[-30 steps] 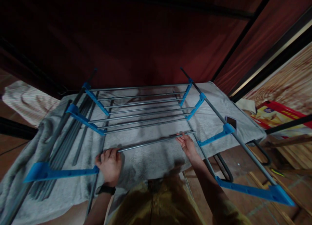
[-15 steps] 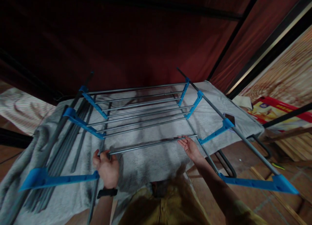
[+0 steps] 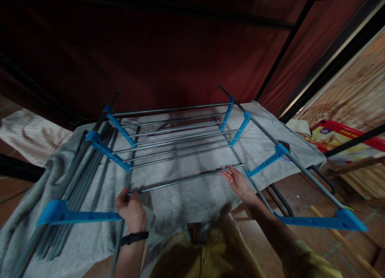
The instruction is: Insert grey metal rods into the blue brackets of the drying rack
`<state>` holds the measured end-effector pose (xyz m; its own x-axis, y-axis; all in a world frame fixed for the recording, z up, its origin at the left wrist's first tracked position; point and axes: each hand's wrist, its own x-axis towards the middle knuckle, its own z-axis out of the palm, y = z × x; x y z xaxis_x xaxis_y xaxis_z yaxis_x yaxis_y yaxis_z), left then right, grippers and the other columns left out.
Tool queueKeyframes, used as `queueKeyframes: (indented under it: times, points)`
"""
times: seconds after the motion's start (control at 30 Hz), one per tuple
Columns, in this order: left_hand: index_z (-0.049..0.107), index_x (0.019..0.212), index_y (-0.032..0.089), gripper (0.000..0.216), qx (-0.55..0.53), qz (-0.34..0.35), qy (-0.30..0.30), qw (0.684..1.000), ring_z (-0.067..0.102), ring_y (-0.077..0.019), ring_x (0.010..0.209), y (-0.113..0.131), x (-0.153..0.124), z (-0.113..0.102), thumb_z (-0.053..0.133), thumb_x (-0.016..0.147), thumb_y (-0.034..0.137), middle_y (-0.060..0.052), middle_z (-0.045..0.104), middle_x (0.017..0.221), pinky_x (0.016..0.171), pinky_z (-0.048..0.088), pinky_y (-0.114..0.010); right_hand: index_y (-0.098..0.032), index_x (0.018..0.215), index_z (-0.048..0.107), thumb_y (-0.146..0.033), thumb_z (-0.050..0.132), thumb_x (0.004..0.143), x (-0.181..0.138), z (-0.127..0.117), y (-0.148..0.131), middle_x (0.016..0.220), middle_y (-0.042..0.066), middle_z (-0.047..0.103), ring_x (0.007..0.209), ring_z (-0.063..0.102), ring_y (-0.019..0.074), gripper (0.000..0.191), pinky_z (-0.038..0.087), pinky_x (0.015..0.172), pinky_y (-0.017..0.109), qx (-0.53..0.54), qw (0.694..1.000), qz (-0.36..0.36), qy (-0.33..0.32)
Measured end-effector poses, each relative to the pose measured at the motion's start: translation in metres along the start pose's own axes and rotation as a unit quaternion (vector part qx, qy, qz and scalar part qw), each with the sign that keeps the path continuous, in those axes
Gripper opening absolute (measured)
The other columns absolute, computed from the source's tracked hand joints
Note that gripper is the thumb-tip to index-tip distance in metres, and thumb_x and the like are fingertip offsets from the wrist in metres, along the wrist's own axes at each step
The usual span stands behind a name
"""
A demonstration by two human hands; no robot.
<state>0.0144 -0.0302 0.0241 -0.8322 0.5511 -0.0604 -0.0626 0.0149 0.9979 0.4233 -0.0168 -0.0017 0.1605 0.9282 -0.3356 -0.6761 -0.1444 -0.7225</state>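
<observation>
A grey metal rod runs across the drying rack between my two hands. My left hand is closed round the rod's left end, next to a blue plastic bracket. My right hand lies open, fingers stretched along the rod's right end, close to another blue bracket. The rack has several grey rails fixed between blue side pieces farther from me. It stands over a grey towel.
A bundle of loose grey rods lies on the towel at the left. A long grey side tube and blue bracket run at the right. A dark red curtain hangs behind. A red box lies on the floor, right.
The rod's left end has slid a little toward me and to the left with my left hand. My right hand stays at the rod's right end.
</observation>
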Motion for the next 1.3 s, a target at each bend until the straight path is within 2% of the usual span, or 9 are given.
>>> queueKeyframes:
  times: [0.1, 0.23, 0.4, 0.6, 0.73, 0.93, 1.3]
  points:
    - [0.054, 0.085, 0.020, 0.026, -0.076, -0.028, 0.038, 0.996, 0.054, -0.0086, 0.069, 0.005, -0.004, 0.007, 0.064, 0.064, 0.008, 0.007, 0.052, 0.072, 0.075, 0.048, -0.022, -0.022, 0.085, 0.064, -0.031, 0.075, 0.078, 0.000, 0.000, 0.002, 0.090, 0.004, 0.076, 0.090, 0.073, 0.0191, 0.015, 0.059, 0.090, 0.035, 0.004, 1.000, -0.007, -0.003]
    - [0.051, 0.081, 0.019, 0.023, -0.170, -0.107, -0.006, 0.980, 0.063, -0.0095, 0.073, 0.006, -0.007, 0.011, 0.061, 0.068, 0.004, 0.005, 0.060, 0.072, 0.078, 0.052, -0.023, -0.022, 0.085, 0.065, -0.032, 0.074, 0.078, -0.001, 0.002, 0.004, 0.092, 0.004, 0.076, 0.094, 0.072, 0.0178, 0.015, 0.058, 0.092, 0.033, 0.020, 0.999, -0.032, 0.007]
    - [0.059, 0.075, 0.014, 0.013, -0.188, -0.218, -0.041, 0.957, 0.068, -0.0103, 0.076, 0.011, -0.018, 0.008, 0.056, 0.076, 0.001, -0.002, 0.068, 0.074, 0.075, 0.055, -0.020, -0.022, 0.084, 0.065, -0.031, 0.072, 0.078, 0.000, 0.003, 0.006, 0.092, 0.003, 0.075, 0.092, 0.072, 0.0170, 0.013, 0.059, 0.087, 0.032, 0.022, 0.999, -0.043, 0.024]
    - [0.057, 0.072, 0.015, 0.018, -0.231, -0.258, -0.076, 0.935, 0.072, -0.0147, 0.082, 0.015, -0.038, 0.010, 0.054, 0.085, 0.003, -0.003, 0.072, 0.078, 0.085, 0.058, -0.032, -0.021, 0.086, 0.066, -0.027, 0.075, 0.075, 0.003, 0.001, 0.004, 0.093, 0.003, 0.075, 0.095, 0.071, 0.0163, 0.015, 0.057, 0.091, 0.031, 0.019, 0.999, -0.025, 0.031]
    - [0.060, 0.075, 0.015, 0.018, -0.228, -0.308, -0.091, 0.919, 0.073, -0.0154, 0.084, 0.011, -0.045, 0.013, 0.053, 0.088, 0.005, -0.006, 0.073, 0.081, 0.087, 0.058, -0.032, -0.020, 0.086, 0.067, -0.028, 0.076, 0.075, 0.002, 0.003, 0.004, 0.093, 0.004, 0.076, 0.093, 0.072, 0.0163, 0.016, 0.057, 0.093, 0.032, 0.007, 0.999, -0.024, 0.029]
    - [0.062, 0.077, 0.013, 0.017, -0.231, -0.340, -0.107, 0.905, 0.073, -0.0156, 0.083, 0.007, -0.049, 0.014, 0.054, 0.089, 0.005, -0.007, 0.074, 0.082, 0.089, 0.058, -0.033, -0.021, 0.091, 0.068, -0.025, 0.073, 0.077, 0.002, 0.007, 0.000, 0.092, 0.003, 0.076, 0.091, 0.072, 0.0164, 0.015, 0.058, 0.092, 0.032, 0.003, 0.999, -0.023, 0.037]
    - [0.059, 0.070, 0.015, 0.020, -0.247, -0.338, -0.107, 0.902, 0.073, -0.0154, 0.086, 0.006, -0.053, 0.015, 0.059, 0.087, 0.006, -0.007, 0.074, 0.085, 0.092, 0.056, -0.032, -0.021, 0.087, 0.070, -0.025, 0.076, 0.076, 0.003, 0.000, 0.009, 0.097, 0.004, 0.076, 0.096, 0.071, 0.0173, 0.013, 0.057, 0.094, 0.035, 0.006, 0.998, -0.046, 0.049]
